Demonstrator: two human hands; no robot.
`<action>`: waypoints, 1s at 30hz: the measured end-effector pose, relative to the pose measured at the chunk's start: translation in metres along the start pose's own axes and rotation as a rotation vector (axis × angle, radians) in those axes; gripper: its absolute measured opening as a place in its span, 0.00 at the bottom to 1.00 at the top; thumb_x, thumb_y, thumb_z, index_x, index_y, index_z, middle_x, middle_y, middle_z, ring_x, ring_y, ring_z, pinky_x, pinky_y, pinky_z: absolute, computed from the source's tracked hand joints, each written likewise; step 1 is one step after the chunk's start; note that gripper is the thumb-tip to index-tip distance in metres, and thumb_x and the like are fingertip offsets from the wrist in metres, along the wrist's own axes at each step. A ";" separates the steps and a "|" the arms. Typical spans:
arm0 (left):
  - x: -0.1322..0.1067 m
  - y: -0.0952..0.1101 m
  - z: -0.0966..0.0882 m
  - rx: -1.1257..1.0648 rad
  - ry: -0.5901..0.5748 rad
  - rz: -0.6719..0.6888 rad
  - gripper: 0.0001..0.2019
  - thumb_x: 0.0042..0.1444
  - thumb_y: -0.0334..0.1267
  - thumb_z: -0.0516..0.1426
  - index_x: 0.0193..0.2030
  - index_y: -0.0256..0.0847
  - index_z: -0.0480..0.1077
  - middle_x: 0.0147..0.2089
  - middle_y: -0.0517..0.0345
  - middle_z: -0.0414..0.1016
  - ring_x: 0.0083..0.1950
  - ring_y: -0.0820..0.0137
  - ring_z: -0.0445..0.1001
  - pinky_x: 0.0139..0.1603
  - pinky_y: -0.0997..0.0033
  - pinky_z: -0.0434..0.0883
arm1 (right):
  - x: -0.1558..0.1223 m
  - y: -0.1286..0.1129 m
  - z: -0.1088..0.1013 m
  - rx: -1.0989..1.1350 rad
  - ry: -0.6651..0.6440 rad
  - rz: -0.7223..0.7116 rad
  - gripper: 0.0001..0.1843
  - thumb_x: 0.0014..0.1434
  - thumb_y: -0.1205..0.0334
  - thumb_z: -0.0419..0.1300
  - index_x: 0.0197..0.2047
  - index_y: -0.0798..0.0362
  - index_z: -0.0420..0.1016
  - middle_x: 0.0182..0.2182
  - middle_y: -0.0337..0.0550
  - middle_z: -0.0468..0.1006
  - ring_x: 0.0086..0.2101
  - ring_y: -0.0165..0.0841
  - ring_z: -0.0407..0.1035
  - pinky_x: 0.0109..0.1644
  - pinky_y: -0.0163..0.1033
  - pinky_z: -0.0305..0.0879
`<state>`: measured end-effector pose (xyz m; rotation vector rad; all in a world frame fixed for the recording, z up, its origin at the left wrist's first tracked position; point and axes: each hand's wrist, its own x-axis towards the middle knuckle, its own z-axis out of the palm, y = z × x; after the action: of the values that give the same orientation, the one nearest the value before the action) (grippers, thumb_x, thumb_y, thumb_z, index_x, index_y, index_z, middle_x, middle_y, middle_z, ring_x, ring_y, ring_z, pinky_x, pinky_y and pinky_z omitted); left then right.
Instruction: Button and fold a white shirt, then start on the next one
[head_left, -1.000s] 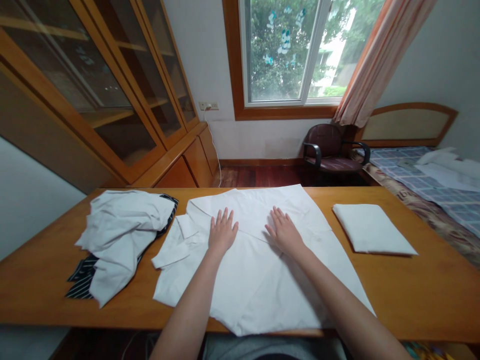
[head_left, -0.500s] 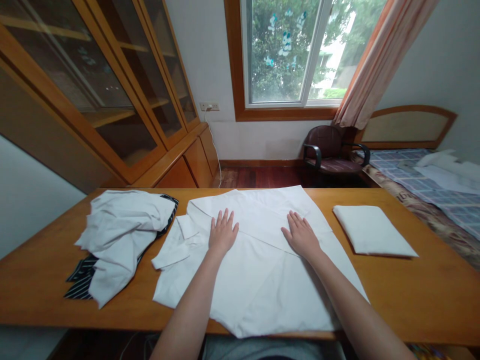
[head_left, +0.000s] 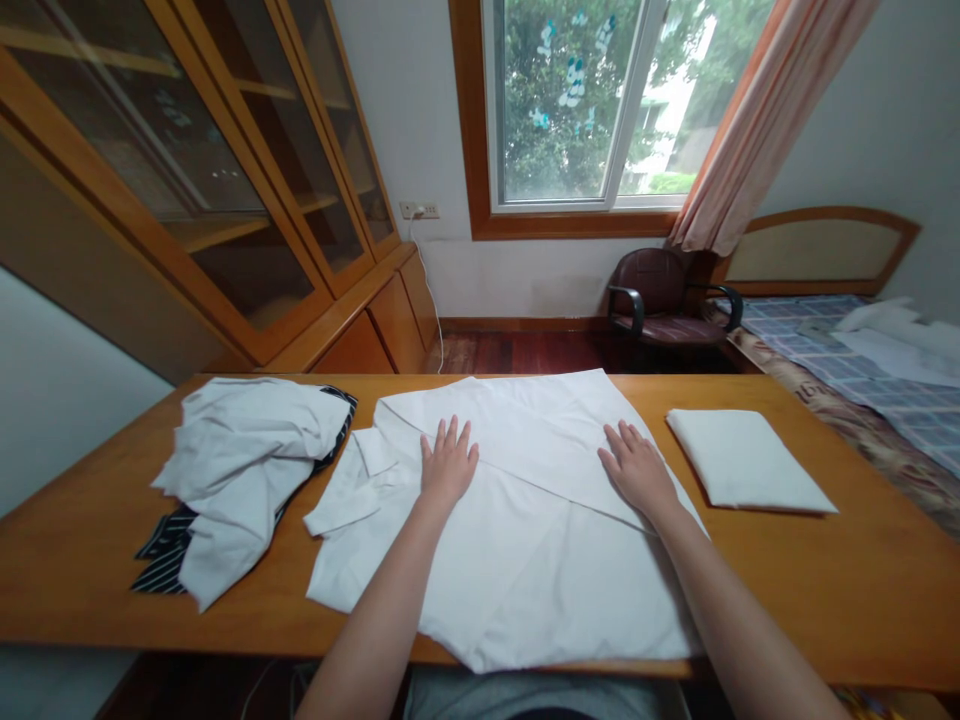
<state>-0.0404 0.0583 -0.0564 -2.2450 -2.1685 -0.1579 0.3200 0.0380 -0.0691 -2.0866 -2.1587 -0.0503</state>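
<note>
A white shirt [head_left: 525,560] lies spread flat on the wooden table [head_left: 862,590], its collar toward the left and its far side folded over along a diagonal crease. My left hand [head_left: 446,465] rests flat on the shirt near the collar, fingers spread. My right hand [head_left: 637,468] lies flat and open on the folded edge, close to the shirt's right side.
A crumpled heap of white and dark striped clothes [head_left: 232,470] sits on the table's left part. A folded white garment [head_left: 746,460] lies at the right. Behind the table are a glass-door cabinet [head_left: 225,180], a dark armchair [head_left: 660,300] and a bed [head_left: 862,370].
My right hand has slid to the right along the folded edge of the shirt, flattening it. My left hand has stayed in place near the collar.
</note>
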 end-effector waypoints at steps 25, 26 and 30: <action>-0.005 0.043 0.006 -0.043 0.035 0.210 0.29 0.69 0.51 0.42 0.72 0.42 0.55 0.76 0.54 0.48 0.77 0.63 0.45 0.75 0.52 0.47 | -0.002 -0.004 -0.004 0.023 0.007 0.018 0.31 0.70 0.48 0.43 0.70 0.52 0.58 0.71 0.53 0.55 0.70 0.44 0.47 0.70 0.52 0.47; -0.005 0.043 0.007 -0.049 0.036 0.204 0.29 0.68 0.51 0.42 0.72 0.43 0.56 0.76 0.54 0.48 0.77 0.63 0.45 0.75 0.52 0.47 | -0.002 -0.004 -0.004 0.025 0.007 0.016 0.31 0.70 0.47 0.43 0.70 0.52 0.58 0.71 0.53 0.55 0.70 0.44 0.47 0.70 0.52 0.47; -0.006 0.040 0.006 -0.069 0.049 0.200 0.28 0.68 0.50 0.43 0.72 0.45 0.56 0.76 0.55 0.49 0.77 0.64 0.45 0.76 0.52 0.46 | -0.002 -0.003 -0.003 0.022 0.002 0.017 0.31 0.70 0.47 0.43 0.70 0.52 0.59 0.71 0.53 0.54 0.70 0.45 0.47 0.70 0.53 0.47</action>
<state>-0.0005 0.0511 -0.0609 -2.4493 -1.9298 -0.2848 0.3175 0.0354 -0.0659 -2.0920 -2.1303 -0.0269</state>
